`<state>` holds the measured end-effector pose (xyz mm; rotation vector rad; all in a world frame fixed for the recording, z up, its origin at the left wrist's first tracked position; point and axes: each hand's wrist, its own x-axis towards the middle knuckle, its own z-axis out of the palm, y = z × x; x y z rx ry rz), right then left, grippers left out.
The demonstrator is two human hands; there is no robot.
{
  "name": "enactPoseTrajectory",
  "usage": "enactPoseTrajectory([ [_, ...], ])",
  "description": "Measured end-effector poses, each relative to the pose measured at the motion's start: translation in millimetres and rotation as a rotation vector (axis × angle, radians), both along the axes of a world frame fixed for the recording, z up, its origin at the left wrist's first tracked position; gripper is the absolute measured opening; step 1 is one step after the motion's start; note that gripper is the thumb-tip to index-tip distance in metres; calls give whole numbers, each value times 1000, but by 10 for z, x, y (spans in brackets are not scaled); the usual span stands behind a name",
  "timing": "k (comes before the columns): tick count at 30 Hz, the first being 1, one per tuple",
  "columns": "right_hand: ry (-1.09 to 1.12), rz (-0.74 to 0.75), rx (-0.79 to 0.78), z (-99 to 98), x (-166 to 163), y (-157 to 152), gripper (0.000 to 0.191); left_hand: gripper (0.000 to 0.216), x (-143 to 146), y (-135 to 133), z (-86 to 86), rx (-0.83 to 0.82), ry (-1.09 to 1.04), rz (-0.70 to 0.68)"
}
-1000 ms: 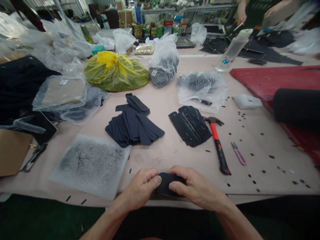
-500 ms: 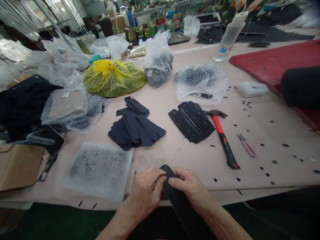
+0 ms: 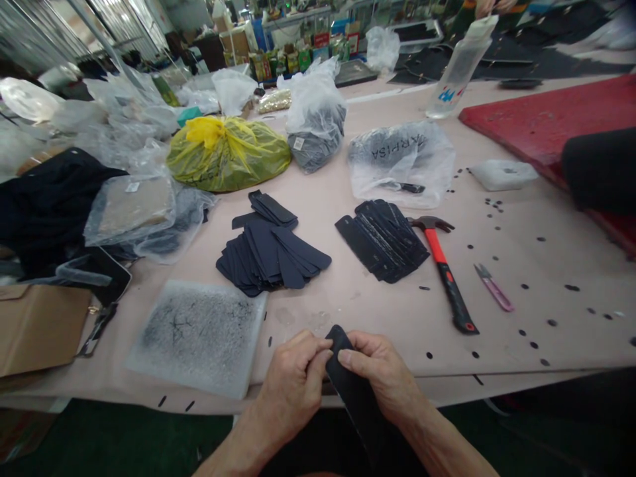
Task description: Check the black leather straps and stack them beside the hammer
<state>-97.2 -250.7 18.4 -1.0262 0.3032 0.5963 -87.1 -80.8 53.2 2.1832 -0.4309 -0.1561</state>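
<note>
At the near edge of the table I hold a long black strip (image 3: 354,391) with a rounded end, tilted with that end up and away from me. My left hand (image 3: 297,371) pinches its left edge close to the rounded tip. Thumb on top, my right hand (image 3: 380,368) grips the right edge. The strip's lower end fades against dark clothing. Beyond my hands lie a fanned pile of dark strips (image 3: 268,258) on the left and a row of black strips with pale, rough marks (image 3: 382,242) on the right.
A claw hammer (image 3: 444,275) and pink thread snips (image 3: 493,287) lie right. A translucent, worn slab (image 3: 196,338) sits left. Farther back are a yellow bag (image 3: 228,156), a printed plastic bag (image 3: 400,162), a clear bottle (image 3: 460,69), a red board (image 3: 546,119), and another person's hands (image 3: 489,6).
My hands keep their grip on the strip, with its tip slightly turned. The view has shifted a little. At the back, the other person's hands have moved off the bottle's top.
</note>
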Motion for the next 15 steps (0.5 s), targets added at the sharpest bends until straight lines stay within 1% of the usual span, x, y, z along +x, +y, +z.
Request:
enactPoseTrajectory([
  [4, -62, 41, -67, -8, -4, -3, 25, 18, 22, 1, -22, 35, 1, -13],
  [6, -94, 71, -132, 2, -7, 7, 22, 18, 33, 7, -41, 87, -26, -47],
  [9, -189, 137, -284, 54, -5, 39, 20, 20, 55, 34, -40, 253, -73, -164],
  [12, -329, 193, -455, 123, 5, 77, 19, 19, 75, 72, -2, 422, -72, -271],
  [15, -446, 219, -595, 164, 18, 108, 23, 17, 70, 91, -3, 479, -73, -318],
])
